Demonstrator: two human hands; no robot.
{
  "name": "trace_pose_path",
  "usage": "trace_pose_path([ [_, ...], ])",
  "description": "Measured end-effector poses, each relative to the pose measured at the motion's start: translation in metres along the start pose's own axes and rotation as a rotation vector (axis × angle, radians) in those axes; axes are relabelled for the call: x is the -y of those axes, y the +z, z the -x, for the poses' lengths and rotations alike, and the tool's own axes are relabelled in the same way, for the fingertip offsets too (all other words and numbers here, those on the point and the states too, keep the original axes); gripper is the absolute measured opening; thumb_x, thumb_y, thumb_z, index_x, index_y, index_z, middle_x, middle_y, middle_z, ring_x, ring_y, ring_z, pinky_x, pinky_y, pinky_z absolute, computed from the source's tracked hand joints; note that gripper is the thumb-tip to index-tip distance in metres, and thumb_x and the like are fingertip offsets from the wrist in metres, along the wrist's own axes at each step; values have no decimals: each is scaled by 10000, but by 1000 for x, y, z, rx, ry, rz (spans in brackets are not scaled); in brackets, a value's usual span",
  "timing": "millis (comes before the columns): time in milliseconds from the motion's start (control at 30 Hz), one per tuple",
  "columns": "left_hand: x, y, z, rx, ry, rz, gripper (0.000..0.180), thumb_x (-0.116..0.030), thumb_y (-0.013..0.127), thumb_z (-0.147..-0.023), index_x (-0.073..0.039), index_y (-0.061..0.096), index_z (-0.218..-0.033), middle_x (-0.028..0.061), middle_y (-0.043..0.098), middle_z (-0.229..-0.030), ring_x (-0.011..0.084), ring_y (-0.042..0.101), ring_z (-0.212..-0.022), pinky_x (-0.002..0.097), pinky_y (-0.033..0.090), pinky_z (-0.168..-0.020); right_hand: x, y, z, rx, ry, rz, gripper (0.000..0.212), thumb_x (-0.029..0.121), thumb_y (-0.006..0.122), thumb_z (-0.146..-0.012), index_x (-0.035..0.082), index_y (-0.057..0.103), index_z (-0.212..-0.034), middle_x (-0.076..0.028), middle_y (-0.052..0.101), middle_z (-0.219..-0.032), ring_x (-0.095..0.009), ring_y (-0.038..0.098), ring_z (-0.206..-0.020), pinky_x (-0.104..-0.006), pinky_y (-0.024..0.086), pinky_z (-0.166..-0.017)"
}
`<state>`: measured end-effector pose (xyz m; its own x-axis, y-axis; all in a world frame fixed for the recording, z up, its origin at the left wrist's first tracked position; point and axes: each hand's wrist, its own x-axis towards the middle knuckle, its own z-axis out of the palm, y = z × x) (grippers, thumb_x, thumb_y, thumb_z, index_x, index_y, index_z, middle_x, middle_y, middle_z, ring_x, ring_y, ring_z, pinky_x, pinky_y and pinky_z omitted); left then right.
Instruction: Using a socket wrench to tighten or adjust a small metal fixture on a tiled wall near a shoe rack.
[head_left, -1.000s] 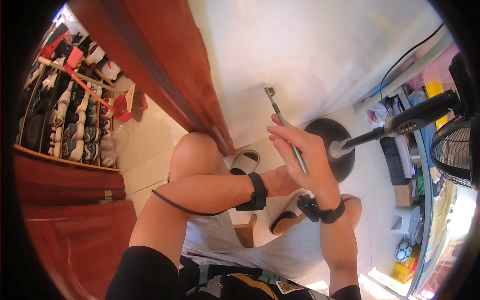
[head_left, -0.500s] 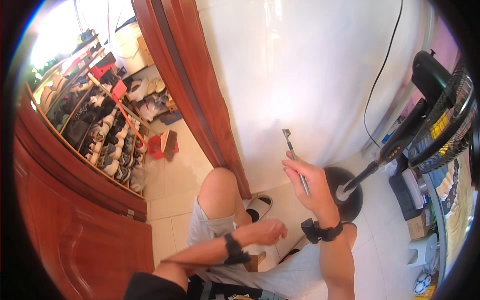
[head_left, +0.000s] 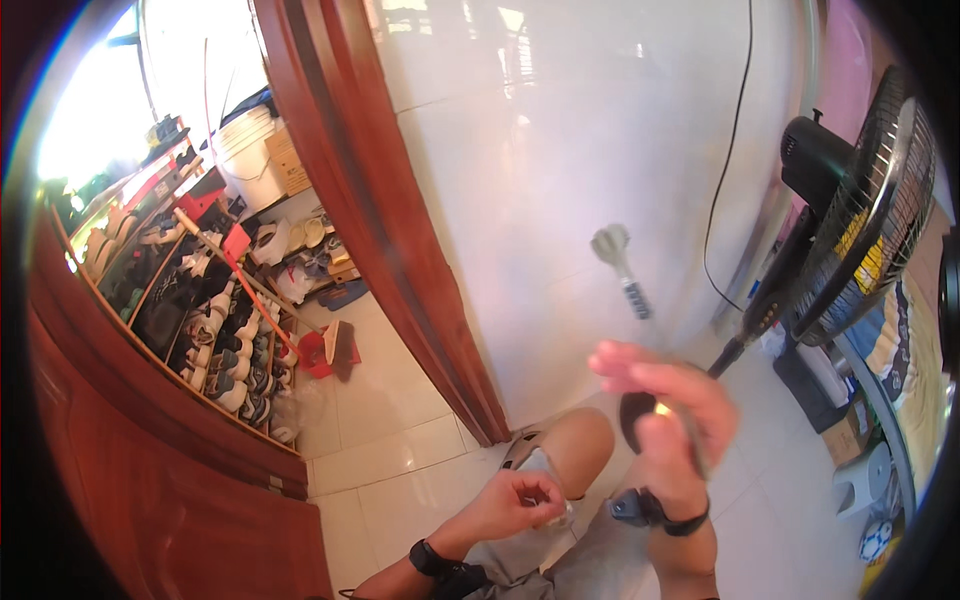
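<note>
A slim grey hand tool (head_left: 621, 270) with a wide flat head and a dark ribbed section, blurred by motion, shows in front of the white wall. It appears apart from my right hand (head_left: 670, 415), just above the fingertips; its exact kind I cannot make out. That hand is raised, fingers and thumb spread, itself smeared by motion. A small dark device is strapped at the wrist. Low in the middle, my left hand (head_left: 515, 503) hovers by my bent knee (head_left: 578, 450), its fingers curled in a loose fist with nothing visible in them.
A black standing fan (head_left: 860, 220) is on the right, near a grey stool (head_left: 862, 482) and a ball (head_left: 875, 540). A red-brown door frame (head_left: 375, 200) divides the view. Beyond it are a loaded shoe rack (head_left: 215, 330), a broom (head_left: 340, 345) and a red dustpan (head_left: 313, 355).
The tool was between my right hand's fingers; now it is above them and the fingers have opened. My left hand has risen slightly. The view has shifted.
</note>
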<state>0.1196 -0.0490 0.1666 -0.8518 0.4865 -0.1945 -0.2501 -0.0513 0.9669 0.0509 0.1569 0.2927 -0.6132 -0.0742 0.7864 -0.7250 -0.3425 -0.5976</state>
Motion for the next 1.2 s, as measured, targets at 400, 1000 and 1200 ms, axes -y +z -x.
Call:
trace_pose_path([
  [400,-3,-30,-67,88,-76,41,89,49,721,-862,-18,663,-853,33,689,-801,98,640,-648,241,528,-578,19,-53,-14,399,-25,166,666,186,630,-951,33,350,-1535,-180,484,-1501,-320,491,-1384,-506,455,-1087],
  [1000,41,-165,23,-380,-53,267,137,121,712,-817,10,694,-894,97,674,-951,150,655,-713,268,568,-539,-97,6,1,259,177,-13,608,227,611,-971,19,390,-1499,-193,533,-1413,-315,537,-1309,-479,476,-1043],
  [1200,51,-151,6,-384,-92,233,126,126,691,-829,4,677,-857,72,663,-918,108,633,-696,243,549,-549,-84,-3,21,179,291,-76,592,241,605,-978,14,403,-1487,-198,549,-1383,-314,552,-1283,-470,483,-1029],
])
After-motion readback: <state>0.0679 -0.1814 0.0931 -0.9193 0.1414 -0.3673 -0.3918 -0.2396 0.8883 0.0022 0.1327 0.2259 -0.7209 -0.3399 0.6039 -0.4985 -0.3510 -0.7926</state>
